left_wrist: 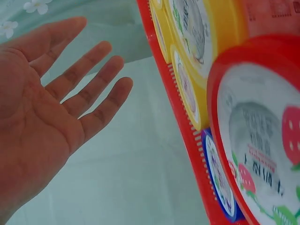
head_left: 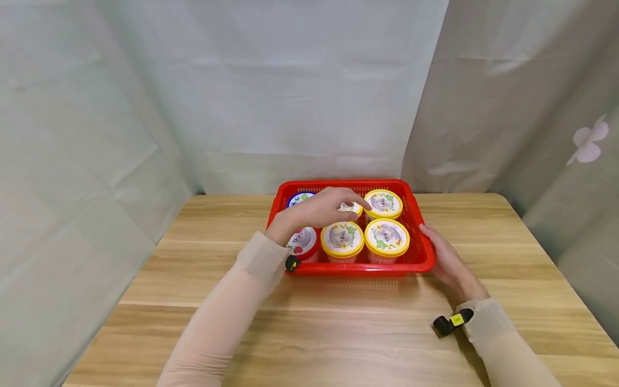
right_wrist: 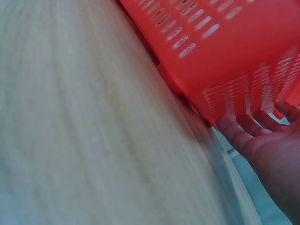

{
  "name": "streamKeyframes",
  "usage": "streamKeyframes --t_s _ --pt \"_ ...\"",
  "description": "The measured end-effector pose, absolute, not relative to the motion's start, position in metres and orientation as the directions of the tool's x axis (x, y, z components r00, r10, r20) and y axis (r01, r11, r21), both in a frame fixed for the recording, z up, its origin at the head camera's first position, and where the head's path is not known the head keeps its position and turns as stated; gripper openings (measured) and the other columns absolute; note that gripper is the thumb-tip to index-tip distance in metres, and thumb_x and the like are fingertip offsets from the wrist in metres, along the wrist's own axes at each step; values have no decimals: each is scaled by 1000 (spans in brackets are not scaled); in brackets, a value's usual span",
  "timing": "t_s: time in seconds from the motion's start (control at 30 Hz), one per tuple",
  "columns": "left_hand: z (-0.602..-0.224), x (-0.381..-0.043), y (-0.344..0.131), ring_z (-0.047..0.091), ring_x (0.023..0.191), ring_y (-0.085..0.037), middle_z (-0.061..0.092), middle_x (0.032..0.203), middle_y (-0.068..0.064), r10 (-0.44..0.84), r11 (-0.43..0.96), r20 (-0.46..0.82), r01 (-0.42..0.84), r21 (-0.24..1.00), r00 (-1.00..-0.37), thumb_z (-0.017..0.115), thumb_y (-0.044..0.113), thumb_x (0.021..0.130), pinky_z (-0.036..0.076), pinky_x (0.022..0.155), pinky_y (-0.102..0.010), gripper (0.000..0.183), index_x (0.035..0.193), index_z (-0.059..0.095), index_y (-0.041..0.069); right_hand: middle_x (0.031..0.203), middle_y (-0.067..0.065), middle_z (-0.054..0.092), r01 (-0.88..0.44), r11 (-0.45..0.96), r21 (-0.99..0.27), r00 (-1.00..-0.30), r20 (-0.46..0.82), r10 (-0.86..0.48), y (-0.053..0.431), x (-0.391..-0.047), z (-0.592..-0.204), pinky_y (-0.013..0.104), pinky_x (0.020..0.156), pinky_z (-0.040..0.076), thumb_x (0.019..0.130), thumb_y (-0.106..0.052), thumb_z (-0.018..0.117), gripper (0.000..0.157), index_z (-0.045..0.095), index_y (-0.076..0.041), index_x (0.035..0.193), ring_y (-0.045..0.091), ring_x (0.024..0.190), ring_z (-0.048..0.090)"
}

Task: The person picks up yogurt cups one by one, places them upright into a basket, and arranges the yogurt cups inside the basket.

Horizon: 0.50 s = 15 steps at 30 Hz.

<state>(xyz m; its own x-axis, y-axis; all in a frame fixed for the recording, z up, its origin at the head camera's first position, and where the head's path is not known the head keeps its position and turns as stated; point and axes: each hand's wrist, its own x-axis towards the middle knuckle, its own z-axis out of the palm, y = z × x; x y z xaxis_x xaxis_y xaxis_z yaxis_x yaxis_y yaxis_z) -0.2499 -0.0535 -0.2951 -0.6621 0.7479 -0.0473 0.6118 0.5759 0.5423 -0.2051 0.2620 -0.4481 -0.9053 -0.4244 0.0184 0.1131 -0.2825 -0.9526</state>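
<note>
A red plastic basket (head_left: 355, 270) holds several lidded tubs. My left hand (head_left: 326, 208) hovers over the tubs with its fingers spread, and the left wrist view shows its bare palm (left_wrist: 42, 108) beside the basket. Closest to its wrist is a red-lidded tub (left_wrist: 258, 131) with strawberries printed on top. Yellow-lidded tubs (head_left: 387, 236) fill the middle and right, and a blue-lidded tub (head_left: 299, 199) is at the back left, partly covered by the hand. At the basket's right side, my right hand (right_wrist: 276, 145) touches the slotted wall with extended fingers.
The basket stands on a wood-grain table (head_left: 338, 333), near its back edge. Pale curtains (head_left: 290, 97) hang behind and on both sides. Each wrist carries a strap with a small black camera (head_left: 442, 325).
</note>
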Motion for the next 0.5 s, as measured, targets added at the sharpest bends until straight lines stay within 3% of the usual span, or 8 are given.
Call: streamKeyframes --t_s 0.2,0.3,0.43,0.5 --pt "-293 -258 -61 54 128 -19 63 138 0 691 576 51 592 563 -721 63 18 104 44 112 -42 32 135 69 17 124 -7 67 115 -310 -944 -917 19 -398 269 -204 -448 30 88 59 115 -37 35 42 34 -17 151 9 106 68" --pt "-291 -262 -66 54 127 -20 64 138 0 671 574 90 592 566 -736 62 18 105 44 112 -42 30 134 70 16 130 -8 63 115 -311 -943 -933 6 -361 271 -204 -448 30 90 59 114 -34 37 51 25 -20 162 8 110 67" --pt "-289 -265 -71 57 120 -22 64 138 -3 638 591 113 579 561 -761 61 18 106 46 106 -39 30 134 69 15 150 -1 47 41 -200 -979 -962 15 -274 272 -205 -439 25 94 56 114 -35 41 64 13 -15 168 6 122 58" --pt "-287 -265 -74 57 117 -23 65 137 -4 619 603 116 565 563 -777 61 17 105 47 104 -39 29 134 70 15 159 8 36 -20 -80 -997 -976 37 -215 272 -207 -428 21 98 52 113 -35 42 65 15 -12 168 12 132 51"
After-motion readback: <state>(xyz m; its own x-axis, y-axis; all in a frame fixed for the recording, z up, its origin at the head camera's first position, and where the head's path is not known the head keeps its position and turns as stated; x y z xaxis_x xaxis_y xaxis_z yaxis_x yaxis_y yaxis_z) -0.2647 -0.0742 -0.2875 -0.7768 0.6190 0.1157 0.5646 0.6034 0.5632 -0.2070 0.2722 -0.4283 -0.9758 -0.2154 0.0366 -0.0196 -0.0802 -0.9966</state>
